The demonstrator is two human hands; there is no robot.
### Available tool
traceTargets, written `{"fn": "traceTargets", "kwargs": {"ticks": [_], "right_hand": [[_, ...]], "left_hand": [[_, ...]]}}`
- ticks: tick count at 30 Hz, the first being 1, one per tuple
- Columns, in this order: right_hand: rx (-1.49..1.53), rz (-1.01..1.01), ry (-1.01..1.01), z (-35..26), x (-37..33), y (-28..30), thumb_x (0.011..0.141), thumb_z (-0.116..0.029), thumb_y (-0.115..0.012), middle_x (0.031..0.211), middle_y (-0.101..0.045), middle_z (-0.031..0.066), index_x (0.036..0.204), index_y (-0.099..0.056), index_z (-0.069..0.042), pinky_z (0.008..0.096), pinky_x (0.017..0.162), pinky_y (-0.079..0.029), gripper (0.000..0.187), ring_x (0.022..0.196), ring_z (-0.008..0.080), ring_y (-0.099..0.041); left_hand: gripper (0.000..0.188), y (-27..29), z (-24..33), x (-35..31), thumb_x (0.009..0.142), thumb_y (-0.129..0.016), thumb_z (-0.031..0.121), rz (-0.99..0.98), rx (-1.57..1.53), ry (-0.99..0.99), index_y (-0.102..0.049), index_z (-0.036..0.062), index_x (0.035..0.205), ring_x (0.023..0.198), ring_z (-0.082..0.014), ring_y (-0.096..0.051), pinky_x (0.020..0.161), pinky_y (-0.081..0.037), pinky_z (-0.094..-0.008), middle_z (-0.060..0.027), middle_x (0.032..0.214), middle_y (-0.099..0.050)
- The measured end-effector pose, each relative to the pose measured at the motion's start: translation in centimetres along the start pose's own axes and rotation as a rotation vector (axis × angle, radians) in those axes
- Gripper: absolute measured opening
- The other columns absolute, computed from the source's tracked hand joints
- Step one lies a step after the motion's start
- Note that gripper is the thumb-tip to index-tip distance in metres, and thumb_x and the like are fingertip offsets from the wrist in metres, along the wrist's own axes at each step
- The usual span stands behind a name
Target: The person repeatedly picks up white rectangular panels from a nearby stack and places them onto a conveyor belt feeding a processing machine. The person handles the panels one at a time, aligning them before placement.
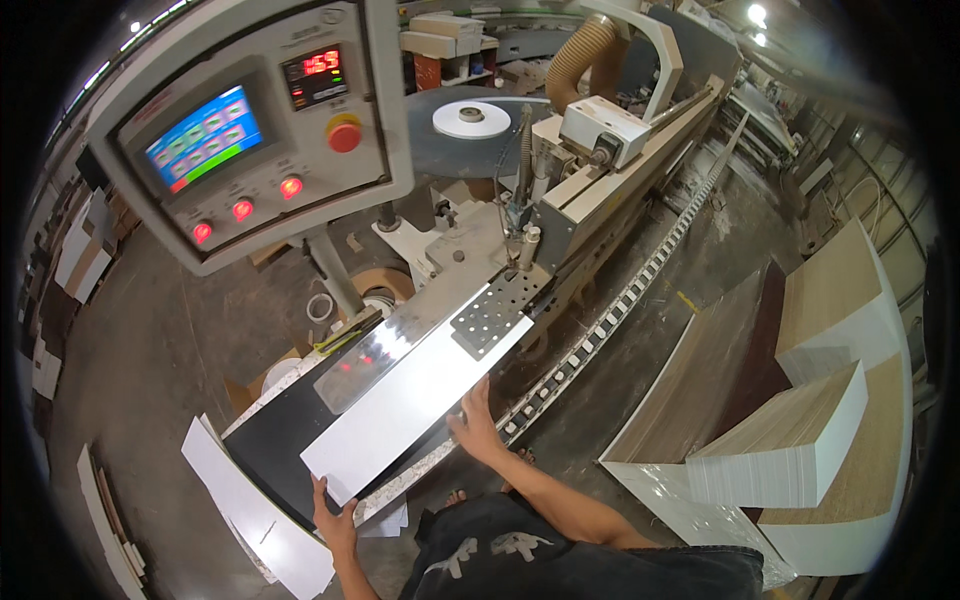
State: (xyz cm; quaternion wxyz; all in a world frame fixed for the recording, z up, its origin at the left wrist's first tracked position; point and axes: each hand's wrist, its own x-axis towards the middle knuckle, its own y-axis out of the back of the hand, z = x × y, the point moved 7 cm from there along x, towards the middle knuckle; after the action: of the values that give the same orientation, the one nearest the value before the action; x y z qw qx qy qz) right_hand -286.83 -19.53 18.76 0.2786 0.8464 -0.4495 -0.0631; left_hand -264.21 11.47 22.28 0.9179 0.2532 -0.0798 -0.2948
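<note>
A long white panel [405,405] lies flat on the infeed table of an edge-banding machine [610,190], its far end beside a perforated metal plate [490,318]. My left hand [335,517] holds the panel's near end, with thumb and fingers spread along that end. Against the panel's right long edge rests my right hand [478,428], fingers stretched forward and pressed lightly to the side. The undersides of the fingers are partly hidden. Under the panel's near part is a black table surface [270,445].
A control box [250,130] with a lit screen and red buttons stands at upper left. A roll of white edge tape [471,119] lies on a round disc. Along the machine's right runs a roller rail [610,320]. Stacked panels [775,450] stand at right; white sheets [250,510] lie at lower left.
</note>
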Motion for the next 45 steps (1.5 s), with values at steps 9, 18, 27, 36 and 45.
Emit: {"fn": "traceTargets", "kwargs": {"ticks": [9,18,27,36,45], "right_hand": [[0.031,-0.001,-0.033,2.5,3.9,6.3,0.096,-0.012,-0.062,0.159,0.008,0.0504,0.145,-0.027,0.027,0.0585,0.125,-0.021,0.072,0.149,0.0684,0.001],[0.145,-0.068,-0.187,9.4,9.5,13.0,0.101,-0.028,-0.068,0.168,0.011,0.0383,0.152,-0.031,0.020,0.0525,0.128,-0.016,0.079,0.157,0.0522,0.007],[0.175,0.241,-0.293,9.5,1.2,23.0,0.102,-0.047,-0.066,0.151,-0.057,0.0200,0.151,-0.052,-0.001,0.0420,0.118,-0.041,0.068,0.140,0.0323,-0.054],[0.349,0.316,-0.624,9.4,-22.1,18.0,0.103,-0.034,-0.068,0.121,-0.075,0.0183,0.143,-0.058,-0.001,0.0383,0.098,-0.054,0.053,0.117,0.0257,-0.070],[0.184,0.215,-0.580,8.8,-27.7,20.4,0.100,-0.042,-0.067,0.125,-0.074,0.0184,0.145,-0.056,0.001,0.0409,0.100,-0.053,0.064,0.117,0.0332,-0.069]], "left_hand": [[0.047,-5.4,5.7,0.7,0.070,-0.083,-0.003,0.062,0.077,-0.080,-0.063,0.0016,0.112,0.127,-0.0360,-0.062,0.109,-0.047,-0.0434,-0.0225,0.138,-0.063],[0.042,-14.1,8.4,4.3,0.067,-0.088,0.012,-0.052,0.332,-0.142,-0.065,0.0089,0.103,0.151,-0.0342,-0.043,0.128,-0.008,-0.0554,-0.0253,0.138,-0.066],[0.056,-24.0,15.6,5.8,0.074,-0.088,0.016,-0.121,0.426,-0.278,-0.063,-0.0014,0.121,0.139,-0.0387,-0.051,0.122,-0.025,-0.0571,-0.0092,0.108,-0.071],[0.053,-30.2,22.9,5.5,0.080,-0.085,0.017,-0.356,0.326,-0.586,-0.062,0.0002,0.124,0.123,-0.0466,-0.057,0.105,-0.043,-0.0539,-0.0232,0.120,-0.068],[0.045,-36.5,44.6,-20.3,0.090,-0.078,0.023,-0.952,-0.235,-0.849,-0.068,0.0015,0.128,0.127,-0.0384,-0.061,0.111,-0.044,-0.0449,-0.0214,0.134,-0.067]]}}
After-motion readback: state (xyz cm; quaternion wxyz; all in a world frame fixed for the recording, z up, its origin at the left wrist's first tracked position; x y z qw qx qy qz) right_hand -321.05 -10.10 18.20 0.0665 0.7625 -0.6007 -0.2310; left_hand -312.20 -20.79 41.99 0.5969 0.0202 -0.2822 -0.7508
